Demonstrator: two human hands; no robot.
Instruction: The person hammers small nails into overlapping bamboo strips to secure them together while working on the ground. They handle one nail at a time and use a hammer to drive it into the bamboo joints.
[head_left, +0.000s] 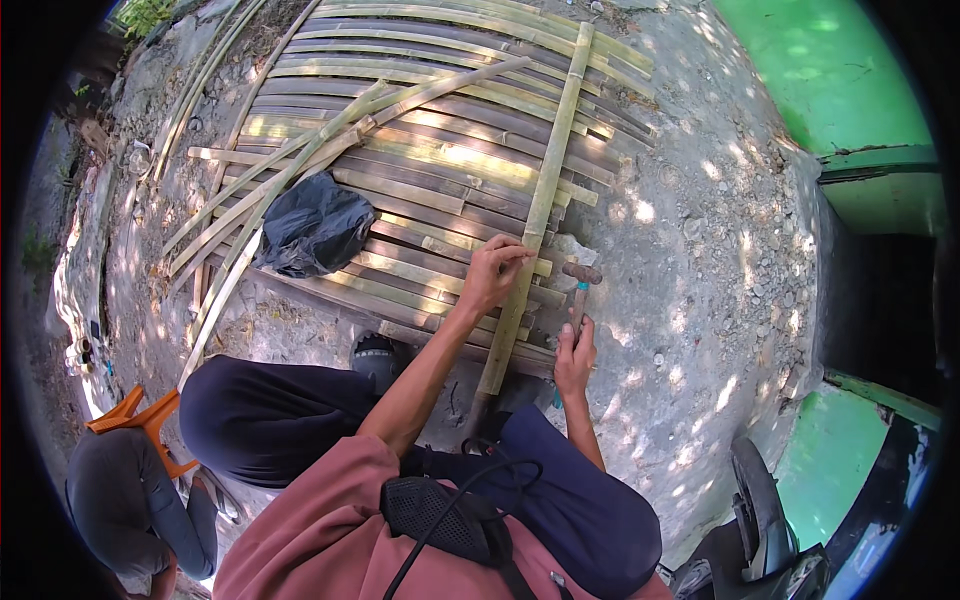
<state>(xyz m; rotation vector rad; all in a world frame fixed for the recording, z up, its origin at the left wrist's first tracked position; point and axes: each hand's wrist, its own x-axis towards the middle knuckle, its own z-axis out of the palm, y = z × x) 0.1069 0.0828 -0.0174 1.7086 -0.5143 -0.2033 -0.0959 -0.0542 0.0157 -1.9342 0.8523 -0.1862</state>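
My right hand (574,362) is wrapped round the handle of a hammer (581,273); its rusty head points away from me and some turquoise shows on the handle. With fingertips pinched together, my left hand (492,272) rests at a long bamboo strip (548,180). Whatever sits in that pinch is too small to make out. The long strip runs away from me, crosswise over the right-hand ends of many bamboo slats (420,150) laid side by side. The hammer head is just right of the strip, apart from it.
A black plastic bag (315,225) lies on the slats, beside loose crossed bamboo strips (300,150). Another seated person (125,500) is at the lower left, near an orange plastic chair (150,415). A green wall (830,70) and a motorbike (755,540) stand right of the rough ground.
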